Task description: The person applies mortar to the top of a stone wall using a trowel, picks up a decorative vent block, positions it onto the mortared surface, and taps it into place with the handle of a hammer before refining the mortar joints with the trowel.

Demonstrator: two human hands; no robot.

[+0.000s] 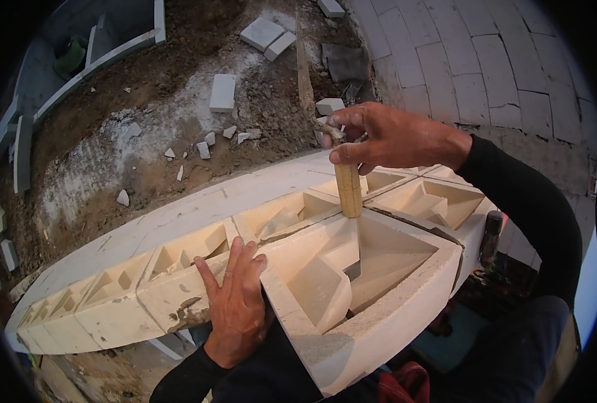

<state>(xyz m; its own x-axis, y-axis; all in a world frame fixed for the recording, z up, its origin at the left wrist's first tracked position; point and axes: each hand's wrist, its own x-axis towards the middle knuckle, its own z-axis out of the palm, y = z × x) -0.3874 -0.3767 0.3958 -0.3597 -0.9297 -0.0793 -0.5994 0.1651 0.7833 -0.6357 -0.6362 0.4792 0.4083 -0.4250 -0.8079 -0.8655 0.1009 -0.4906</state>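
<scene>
My right hand (396, 138) grips a trowel upside down by its mortar-crusted neck. Its wooden handle (349, 188) points downward, and the blade (303, 74) rises above, seen nearly edge-on. The handle's butt end is at the far rim of a cream ventilation block (392, 319); whether it touches cannot be told. That block has a recessed, angular opening and stands out toward me from a curved row of similar blocks (110, 312). With fingers spread, my left hand (237, 305) lies against the row's near edge, just left of the protruding block.
Beyond the row is dirt ground with white block pieces (222, 93) and rubble. A pale block wall (473, 64) stands at the upper right. A dark-handled tool (490, 235) is beside the row's right end. Open block compartments (90, 67) are at upper left.
</scene>
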